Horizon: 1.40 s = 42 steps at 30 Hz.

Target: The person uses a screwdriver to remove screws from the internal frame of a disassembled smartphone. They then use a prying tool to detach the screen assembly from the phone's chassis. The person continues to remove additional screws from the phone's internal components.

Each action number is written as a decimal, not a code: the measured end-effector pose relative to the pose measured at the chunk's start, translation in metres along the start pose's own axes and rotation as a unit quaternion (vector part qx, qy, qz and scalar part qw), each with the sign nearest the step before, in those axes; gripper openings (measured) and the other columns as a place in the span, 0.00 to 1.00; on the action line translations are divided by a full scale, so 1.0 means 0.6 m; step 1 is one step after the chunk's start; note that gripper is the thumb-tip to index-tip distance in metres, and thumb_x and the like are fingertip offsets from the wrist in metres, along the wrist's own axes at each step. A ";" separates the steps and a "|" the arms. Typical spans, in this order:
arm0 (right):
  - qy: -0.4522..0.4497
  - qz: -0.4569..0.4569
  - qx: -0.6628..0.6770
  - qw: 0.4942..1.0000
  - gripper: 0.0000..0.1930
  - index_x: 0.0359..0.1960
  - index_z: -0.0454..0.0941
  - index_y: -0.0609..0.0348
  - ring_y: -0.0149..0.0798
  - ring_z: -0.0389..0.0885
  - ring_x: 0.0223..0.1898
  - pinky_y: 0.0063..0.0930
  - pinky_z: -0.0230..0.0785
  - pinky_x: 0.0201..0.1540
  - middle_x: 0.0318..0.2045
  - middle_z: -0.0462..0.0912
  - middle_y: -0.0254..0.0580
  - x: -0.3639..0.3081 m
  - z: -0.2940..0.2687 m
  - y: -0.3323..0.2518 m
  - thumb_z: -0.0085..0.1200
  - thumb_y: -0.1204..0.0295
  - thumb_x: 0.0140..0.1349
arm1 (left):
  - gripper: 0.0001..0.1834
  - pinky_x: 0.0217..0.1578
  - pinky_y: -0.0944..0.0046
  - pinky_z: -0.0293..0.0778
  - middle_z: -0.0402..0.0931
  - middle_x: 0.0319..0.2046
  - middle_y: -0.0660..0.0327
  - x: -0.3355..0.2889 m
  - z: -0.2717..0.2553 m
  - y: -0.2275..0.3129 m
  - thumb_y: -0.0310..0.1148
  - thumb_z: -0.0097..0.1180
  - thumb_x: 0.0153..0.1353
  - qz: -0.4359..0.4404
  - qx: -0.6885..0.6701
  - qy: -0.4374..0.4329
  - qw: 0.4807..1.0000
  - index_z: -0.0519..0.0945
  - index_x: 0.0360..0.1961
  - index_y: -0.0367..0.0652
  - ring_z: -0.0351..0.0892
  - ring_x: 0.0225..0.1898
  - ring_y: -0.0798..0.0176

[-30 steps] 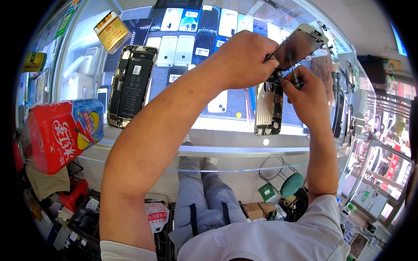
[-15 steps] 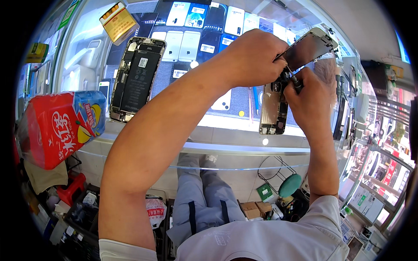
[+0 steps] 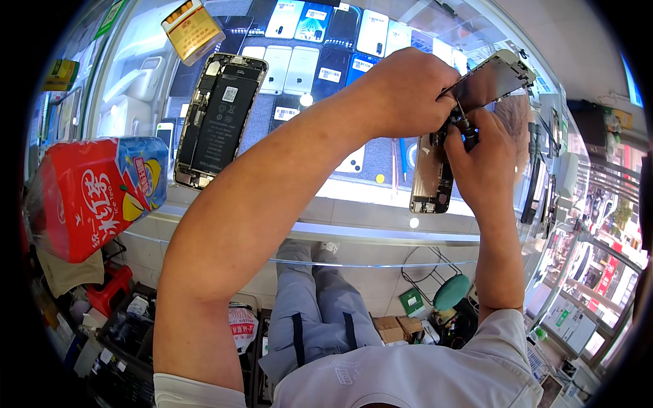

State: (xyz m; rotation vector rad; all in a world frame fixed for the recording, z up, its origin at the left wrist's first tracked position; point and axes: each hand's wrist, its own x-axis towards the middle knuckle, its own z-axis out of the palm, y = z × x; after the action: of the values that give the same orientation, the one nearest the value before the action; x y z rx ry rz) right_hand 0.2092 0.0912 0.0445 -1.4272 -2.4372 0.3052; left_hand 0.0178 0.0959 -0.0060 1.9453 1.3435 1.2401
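My left hand (image 3: 418, 88) is closed at the lower left edge of a phone screen assembly (image 3: 491, 78), which stands raised and tilted. Below it lies an opened phone body (image 3: 428, 173) with bare metal and circuitry showing. In my right hand (image 3: 484, 149) is a small screwdriver (image 3: 469, 132) with a dark handle, its thin shaft pointing up toward my left fingertips. The fingers hide the spot where screen and body meet. A second opened phone (image 3: 221, 115), its black battery exposed, lies on the glass counter left of my left forearm.
Under the glass counter (image 3: 340, 192) several phones sit in rows. A yellow cigarette box (image 3: 192, 30) stands at the far left, and a red and blue drink package (image 3: 95, 197) sits at the left edge. A green round stool (image 3: 451, 292) is below the counter.
The whole view has shifted slightly. My right hand and the screwdriver have turned a little more upright at the joint between screen and body. Both hands keep their grips.
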 end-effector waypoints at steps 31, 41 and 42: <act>0.005 -0.008 -0.033 0.999 0.09 0.34 0.80 0.66 0.60 0.80 0.35 0.54 0.72 0.40 0.32 0.80 0.56 0.002 0.010 -0.007 0.59 0.70 0.61 | 0.11 0.30 0.49 0.72 0.78 0.23 0.50 -0.001 0.003 -0.004 0.34 0.63 0.60 0.001 -0.008 -0.005 1.000 0.80 0.27 0.37 0.79 0.27 0.44; -0.009 -0.029 -0.020 0.999 0.08 0.32 0.79 0.66 0.60 0.80 0.34 0.54 0.72 0.39 0.30 0.80 0.57 0.007 0.003 -0.008 0.58 0.72 0.61 | 0.11 0.30 0.49 0.72 0.78 0.23 0.50 -0.001 0.005 -0.005 0.34 0.63 0.59 0.005 0.000 0.003 1.000 0.80 0.26 0.37 0.80 0.27 0.43; -0.008 -0.032 -0.021 0.999 0.08 0.32 0.79 0.66 0.60 0.80 0.34 0.54 0.72 0.39 0.30 0.80 0.57 0.007 0.003 -0.009 0.58 0.72 0.60 | 0.11 0.30 0.49 0.73 0.79 0.23 0.50 -0.001 0.004 -0.005 0.34 0.63 0.59 0.003 -0.001 0.001 1.000 0.80 0.27 0.37 0.80 0.27 0.43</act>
State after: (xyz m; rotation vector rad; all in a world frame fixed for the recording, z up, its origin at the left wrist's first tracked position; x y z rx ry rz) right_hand 0.2022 0.0926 0.0451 -1.3646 -2.5101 0.2538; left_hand 0.0186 0.0968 -0.0101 1.9495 1.3381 1.2464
